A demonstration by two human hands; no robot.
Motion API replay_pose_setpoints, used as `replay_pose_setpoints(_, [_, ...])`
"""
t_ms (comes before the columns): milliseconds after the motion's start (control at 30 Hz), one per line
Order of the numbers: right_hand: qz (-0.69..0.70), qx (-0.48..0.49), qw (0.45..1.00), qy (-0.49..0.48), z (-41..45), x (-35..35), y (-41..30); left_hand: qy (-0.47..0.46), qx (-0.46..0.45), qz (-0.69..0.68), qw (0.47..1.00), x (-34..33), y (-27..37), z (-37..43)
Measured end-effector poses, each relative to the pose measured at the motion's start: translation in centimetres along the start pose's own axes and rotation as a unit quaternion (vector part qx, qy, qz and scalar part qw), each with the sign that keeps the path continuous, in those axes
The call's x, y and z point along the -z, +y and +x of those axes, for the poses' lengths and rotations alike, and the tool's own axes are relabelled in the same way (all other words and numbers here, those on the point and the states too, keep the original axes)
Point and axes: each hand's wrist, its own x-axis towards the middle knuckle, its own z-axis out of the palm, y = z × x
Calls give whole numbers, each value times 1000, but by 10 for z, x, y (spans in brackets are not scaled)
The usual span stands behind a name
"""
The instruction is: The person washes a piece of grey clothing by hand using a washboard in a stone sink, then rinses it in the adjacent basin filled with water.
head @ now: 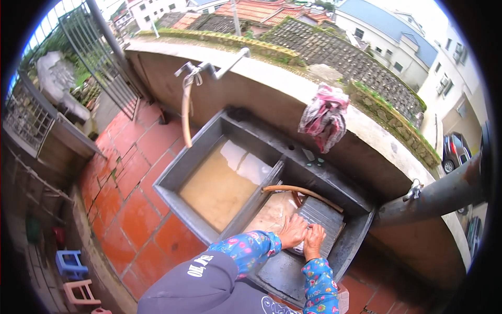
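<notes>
My left hand (pixel 293 231) and my right hand (pixel 315 238) are close together over the ribbed washboard (pixel 319 214) in the right basin of a dark stone double sink (pixel 188 208). Fingers of both are curled down onto a pale grey piece of cloth (pixel 299 248), mostly hidden beneath them. Under the washboard's upper end runs an orange-brown hose (pixel 302 190), which reaches over the divider. Shallow water (pixel 268 214) lies at the left of this basin. Nearer my body is a flat dark slab (pixel 284 272).
Cloudy brown water (pixel 219 188) stands in the left basin. A hose hangs from the metal tap (pixel 192 70) above it. A crumpled pink-and-white cloth (pixel 324 114) drapes over the parapet wall (pixel 266 80). A rusty pipe (pixel 431 196) crosses at right. Plastic stools (pixel 71 263) stand lower left.
</notes>
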Motion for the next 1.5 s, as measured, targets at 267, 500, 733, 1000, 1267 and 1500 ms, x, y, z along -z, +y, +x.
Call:
replay_pose_setpoints(267, [75,58,995,30,-102,41,-57,-21,11,-101,995,42,46,-106])
replay_pose_setpoints(500, [48,39,998,2,13,-8,-7,12,-22,-36,999,-4,-14,4])
replay_pose_setpoints(733, [116,-47,992,0,-62,22,-21,22,-127,13,992,40,30,-49])
replay_pose_setpoints(1000, [75,59,995,-15,-26,-1,7,-50,-101,-135,984,11,0,-16])
replay_pose_setpoints(1267, [68,-17,997,43,-46,6,-15,-63,48,-31,996,35,28,-40])
replay_pose_setpoints(1500, [44,92,995,-1,-66,3,-3,-99,-109,-104,984,22,8,-54])
